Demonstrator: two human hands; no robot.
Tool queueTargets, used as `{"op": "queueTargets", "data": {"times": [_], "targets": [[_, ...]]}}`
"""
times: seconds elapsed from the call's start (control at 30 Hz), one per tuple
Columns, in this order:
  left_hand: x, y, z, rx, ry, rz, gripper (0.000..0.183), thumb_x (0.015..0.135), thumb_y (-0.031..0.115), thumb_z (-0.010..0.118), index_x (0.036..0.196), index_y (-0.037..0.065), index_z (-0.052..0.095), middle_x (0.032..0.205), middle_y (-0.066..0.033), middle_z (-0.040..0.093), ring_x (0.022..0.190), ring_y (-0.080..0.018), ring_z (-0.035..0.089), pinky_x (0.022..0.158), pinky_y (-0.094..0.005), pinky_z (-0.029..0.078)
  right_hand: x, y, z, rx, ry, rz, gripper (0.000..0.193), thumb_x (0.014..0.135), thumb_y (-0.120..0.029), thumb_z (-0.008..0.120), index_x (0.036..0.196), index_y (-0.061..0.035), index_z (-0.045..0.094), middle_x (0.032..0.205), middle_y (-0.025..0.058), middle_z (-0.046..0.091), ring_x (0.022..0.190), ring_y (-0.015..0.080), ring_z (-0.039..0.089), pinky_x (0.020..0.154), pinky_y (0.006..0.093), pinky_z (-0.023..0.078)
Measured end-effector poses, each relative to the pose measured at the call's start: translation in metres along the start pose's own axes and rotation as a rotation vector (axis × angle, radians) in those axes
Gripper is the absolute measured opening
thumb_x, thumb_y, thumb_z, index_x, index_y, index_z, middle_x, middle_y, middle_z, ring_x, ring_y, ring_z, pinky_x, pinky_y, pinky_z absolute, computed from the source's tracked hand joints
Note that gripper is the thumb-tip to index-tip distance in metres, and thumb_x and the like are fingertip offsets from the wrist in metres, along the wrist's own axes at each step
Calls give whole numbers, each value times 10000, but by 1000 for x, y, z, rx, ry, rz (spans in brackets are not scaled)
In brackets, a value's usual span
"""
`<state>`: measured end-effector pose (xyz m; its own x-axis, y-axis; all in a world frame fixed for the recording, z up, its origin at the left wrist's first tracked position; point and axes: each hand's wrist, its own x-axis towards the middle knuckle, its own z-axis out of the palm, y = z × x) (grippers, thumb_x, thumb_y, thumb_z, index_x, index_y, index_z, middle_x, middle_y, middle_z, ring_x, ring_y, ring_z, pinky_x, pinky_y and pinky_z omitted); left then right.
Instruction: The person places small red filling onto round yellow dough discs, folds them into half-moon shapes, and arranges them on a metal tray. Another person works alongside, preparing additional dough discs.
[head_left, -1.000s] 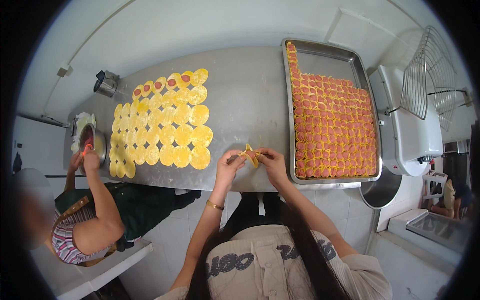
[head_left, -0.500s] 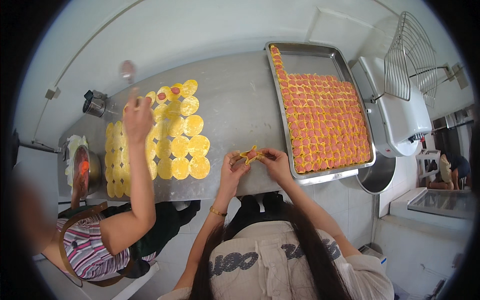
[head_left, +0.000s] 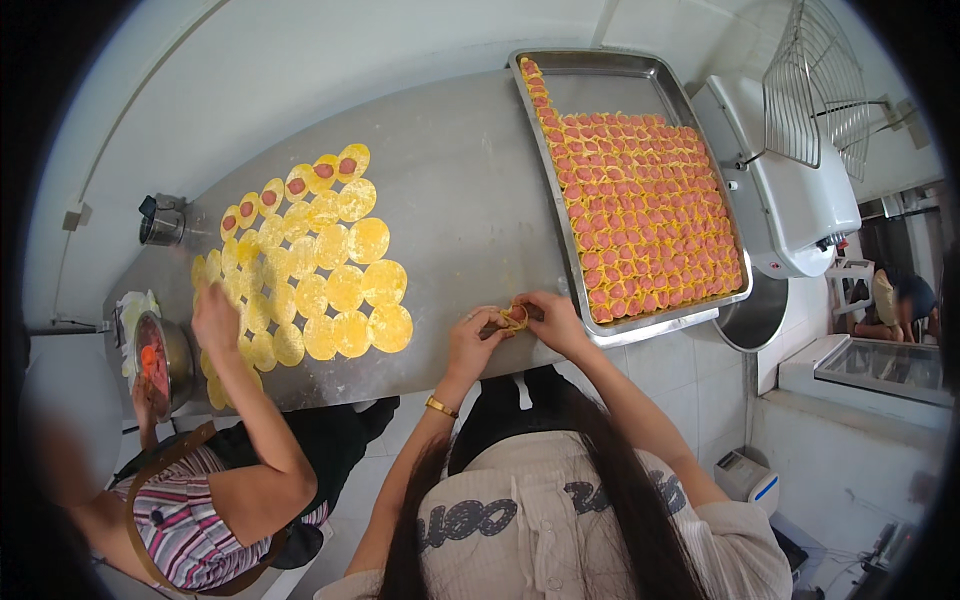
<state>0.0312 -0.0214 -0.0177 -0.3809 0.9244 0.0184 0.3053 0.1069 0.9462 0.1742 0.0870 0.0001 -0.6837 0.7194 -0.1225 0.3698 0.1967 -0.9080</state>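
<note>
The left hand [head_left: 474, 338] and the right hand [head_left: 553, 318] were closed together on a small round yellow dough wrapper with pink filling [head_left: 514, 318], fingers pinching it from both sides. The wrapper was held just above the near edge of the long stainless-steel table [head_left: 470, 190]. Directly right of the hands, on the table, lay a rectangular metal tray [head_left: 600, 75] packed with rows of finished pink-and-yellow pieces. Left of the hands, flat yellow dough rounds [head_left: 330, 270] covered the table, some bearing pink filling. A co-worker's hand [head_left: 215, 318] rested over those rounds. A steel bowl of pink filling [head_left: 160, 360] stood at the table's far left end.
</note>
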Motion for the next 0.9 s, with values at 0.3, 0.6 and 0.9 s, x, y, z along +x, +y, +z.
{"op": "queueTargets", "data": {"times": [0.3,0.6,0.9], "targets": [[8,6,7,26,-31,-161,260,735,23,745,957,-5,612,890,-98,696,814,-165,680,737,-281,539,-4,1,-5,-246,56,-226,216,747,3,595,956,-31,633,868,161,599,804,378,595,711,427,481],[15,9,4,43,-117,-206,274,725,66,768,940,8,607,831,-109,693,737,-173,685,658,-293,532,1,0,-1,-196,89,-201,248,736,26,581,972,-25,639,875,162,596,819,386,589,732,431,485],[18,7,3,223,-111,-69,322,716,154,776,967,44,607,788,-124,667,706,-260,662,638,-352,512,6,-1,3,-237,46,-190,253,709,12,605,959,-11,640,915,166,595,863,380,583,748,428,481]]}}
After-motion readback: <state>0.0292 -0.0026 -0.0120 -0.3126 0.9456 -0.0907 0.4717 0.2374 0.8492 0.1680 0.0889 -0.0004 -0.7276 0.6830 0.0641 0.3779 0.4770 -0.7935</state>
